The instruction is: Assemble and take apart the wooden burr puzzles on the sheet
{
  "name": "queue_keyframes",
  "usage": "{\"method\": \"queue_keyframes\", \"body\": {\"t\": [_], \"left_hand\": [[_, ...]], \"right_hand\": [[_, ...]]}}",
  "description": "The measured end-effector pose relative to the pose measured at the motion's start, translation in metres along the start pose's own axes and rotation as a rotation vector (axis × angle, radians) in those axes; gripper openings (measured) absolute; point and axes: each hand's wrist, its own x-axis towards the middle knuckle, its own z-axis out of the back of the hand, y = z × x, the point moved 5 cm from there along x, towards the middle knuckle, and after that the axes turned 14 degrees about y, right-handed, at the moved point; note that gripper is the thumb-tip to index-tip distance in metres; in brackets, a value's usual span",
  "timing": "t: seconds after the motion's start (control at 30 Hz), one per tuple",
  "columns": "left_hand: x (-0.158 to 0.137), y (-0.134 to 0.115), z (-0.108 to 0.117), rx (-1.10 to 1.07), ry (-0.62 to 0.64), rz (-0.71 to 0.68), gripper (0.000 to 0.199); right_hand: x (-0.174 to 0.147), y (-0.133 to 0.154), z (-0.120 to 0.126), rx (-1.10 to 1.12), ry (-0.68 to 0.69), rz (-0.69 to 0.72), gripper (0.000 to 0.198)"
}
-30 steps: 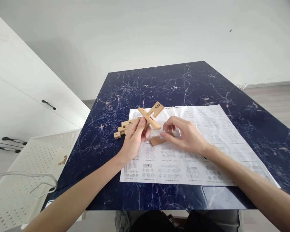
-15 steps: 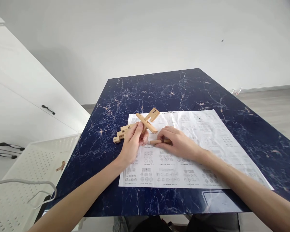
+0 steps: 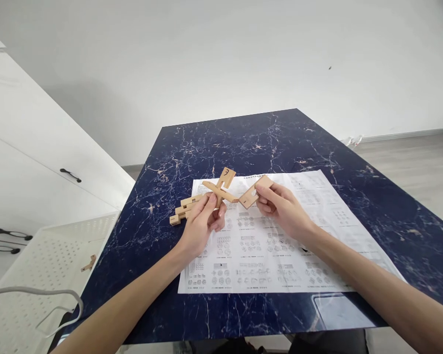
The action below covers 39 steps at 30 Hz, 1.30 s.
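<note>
My left hand [image 3: 203, 223] grips two wooden puzzle pieces [image 3: 220, 189] joined in a cross, one of them marked with a black figure like a 3. In my right hand [image 3: 282, 204] is a flat wooden puzzle piece [image 3: 249, 195] with a notch in its edge and a small dark mark, pinched between thumb and fingers. Its lower left end is close to the tip of the cross; whether they touch I cannot tell. Several notched wooden pieces [image 3: 184, 209] lie stacked just left of my left hand, which partly hides them.
Beneath both hands lies a creased instruction sheet [image 3: 258, 275] with printed diagrams, on a dark blue marbled table [image 3: 221, 142]. A white perforated basket [image 3: 59, 250] stands at the left with a small wooden piece [image 3: 88, 264] and a white cable [image 3: 37, 290]. White drawers [image 3: 40, 147] stand behind it.
My right hand has lifted the flat wooden piece off the sheet and turned its broad face into view, near the cross. My left hand still holds the joined pieces; the view has shifted slightly.
</note>
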Motion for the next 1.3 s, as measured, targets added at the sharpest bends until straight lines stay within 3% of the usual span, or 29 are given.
{"method": "queue_keyframes", "body": {"t": [0.17, 0.4, 0.67, 0.93, 1.3], "left_hand": [[0.000, -0.003, -0.001, -0.029, -0.007, 0.009, 0.027], [0.002, -0.001, 0.006, -0.068, -0.033, 0.028, 0.027], [0.003, -0.001, 0.003, -0.031, 0.017, 0.049, 0.026], [0.005, -0.001, -0.001, -0.022, 0.071, 0.089, 0.028], [0.003, 0.002, 0.001, -0.026, 0.088, 0.101, 0.023]], "right_hand": [[0.003, -0.001, -0.002, 0.262, 0.056, -0.033, 0.037], [0.002, 0.004, -0.012, 0.421, 0.164, -0.043, 0.031], [-0.003, 0.002, -0.024, 0.280, 0.318, -0.020, 0.029], [-0.002, 0.006, -0.026, 0.164, 0.281, -0.010, 0.040], [-0.003, 0.003, -0.028, 0.129, 0.286, -0.027, 0.040]]}}
